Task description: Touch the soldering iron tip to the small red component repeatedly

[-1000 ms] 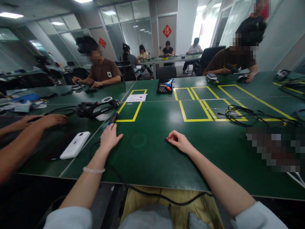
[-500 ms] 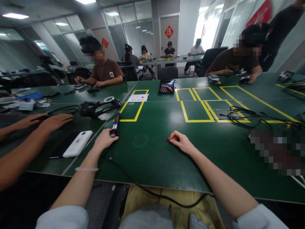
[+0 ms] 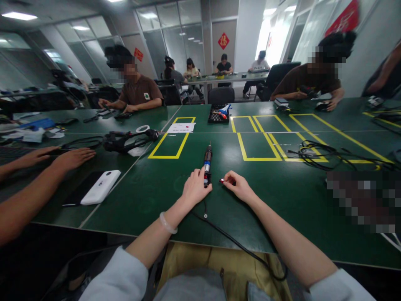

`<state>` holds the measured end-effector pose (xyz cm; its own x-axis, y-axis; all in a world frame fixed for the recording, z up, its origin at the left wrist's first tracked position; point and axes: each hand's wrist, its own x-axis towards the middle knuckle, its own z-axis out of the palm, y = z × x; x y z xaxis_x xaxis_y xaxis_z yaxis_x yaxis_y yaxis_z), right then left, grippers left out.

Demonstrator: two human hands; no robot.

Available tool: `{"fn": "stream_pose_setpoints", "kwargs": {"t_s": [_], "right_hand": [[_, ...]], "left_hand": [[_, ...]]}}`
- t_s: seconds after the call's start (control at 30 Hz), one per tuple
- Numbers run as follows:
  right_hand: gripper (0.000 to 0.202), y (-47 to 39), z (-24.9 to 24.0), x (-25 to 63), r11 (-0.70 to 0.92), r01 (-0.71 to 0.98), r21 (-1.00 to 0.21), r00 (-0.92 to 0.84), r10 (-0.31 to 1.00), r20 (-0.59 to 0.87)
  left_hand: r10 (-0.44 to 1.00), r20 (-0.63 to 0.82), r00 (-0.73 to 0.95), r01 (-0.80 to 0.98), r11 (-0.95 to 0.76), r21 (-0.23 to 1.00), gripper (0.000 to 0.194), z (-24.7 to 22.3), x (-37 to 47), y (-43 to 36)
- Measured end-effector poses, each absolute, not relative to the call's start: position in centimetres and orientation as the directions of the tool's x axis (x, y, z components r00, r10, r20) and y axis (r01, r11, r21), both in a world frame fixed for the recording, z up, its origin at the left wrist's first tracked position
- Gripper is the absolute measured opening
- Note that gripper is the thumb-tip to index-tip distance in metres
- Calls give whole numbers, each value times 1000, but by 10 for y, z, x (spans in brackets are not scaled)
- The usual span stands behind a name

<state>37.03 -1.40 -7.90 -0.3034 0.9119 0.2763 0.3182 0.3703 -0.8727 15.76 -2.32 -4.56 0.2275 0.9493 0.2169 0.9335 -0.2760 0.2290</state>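
At the green desk (image 3: 300, 213), the left hand (image 3: 194, 186) grips a black cylindrical tool with silver-and-blue bands (image 3: 207, 159), long axis pointing far, just left of the right hand (image 3: 239, 187), which pinches a small red piece (image 3: 222, 181).

Ceiling lights (image 3: 19, 16) and a blown-out window (image 3: 268, 31) glow beyond a dim green tabletop (image 3: 300, 196) marked with pale sheen; background detail is soft, wide-angle edges stretched.
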Motion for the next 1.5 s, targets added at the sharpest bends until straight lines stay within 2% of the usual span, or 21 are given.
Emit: {"fn": "stream_pose_setpoints", "kwargs": {"t_s": [0.17,0.37,0.53,0.67,0.83,0.97,1.23,1.5], "right_hand": [[6,-13,-83,372,397,359,-844,-258,912,320],[4,-11,-83,373,425,365,-828,-294,897,331],[10,-13,-74,376,398,404,-824,-270,912,308],[18,-16,-70,377,374,438,-817,-248,924,290],[22,-14,-75,378,322,349,-880,-235,939,250],[20,-12,-80,378,299,259,-918,-226,943,244],[19,-13,-80,379,309,335,-890,-284,934,218],[18,-16,-73,378,300,366,-881,-321,929,183]], "left_hand": [[924,219,314,891,-367,268,70,-48,197,-29],[919,216,331,887,-381,261,68,-49,201,-29],[912,241,332,889,-388,243,72,-54,199,-29],[924,202,326,903,-367,222,70,-48,204,-28],[960,150,239,957,-258,130,63,-37,215,-25],[955,162,250,960,-266,90,63,-35,211,-24],[954,175,244,970,-244,-23,67,-34,141,-24],[996,88,20,991,-8,-134,69,-34,0,-7]]}}
